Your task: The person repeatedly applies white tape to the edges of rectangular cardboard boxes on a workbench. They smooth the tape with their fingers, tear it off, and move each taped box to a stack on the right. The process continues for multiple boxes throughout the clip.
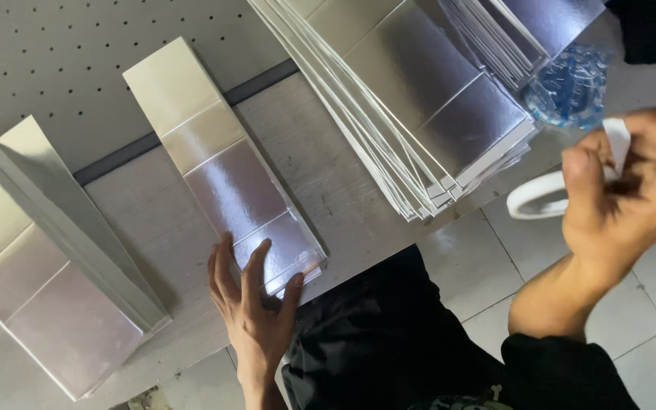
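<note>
Nearest the wearer, the left hand [252,300] lies flat with its fingers spread, pressing the near end of a long silver card strip [225,171] against the desk [138,220]. The strip is creased into panels and runs away from that hand towards a dark groove in the desk top. The right hand [624,193] is raised off the desk, out over the tiled floor [472,250], its fingers curled and closed around a white tape roll [552,193]; the hand is blurred, so how the fingertips sit on the tape cannot be told. To the outer side of the left hand, a pile of the same silver folded cards [47,281] lies on the desk, one batch of them tilted up on edge. Between the two hands and further off, a thick fanned stack of silver sheets [419,99] overhangs the desk edge, its white edges showing. Just beyond the right hand, touching that stack's corner, stands a crinkled blue plastic bottle [571,87]. Furthest off lies a pale perforated panel [55,53].
</note>
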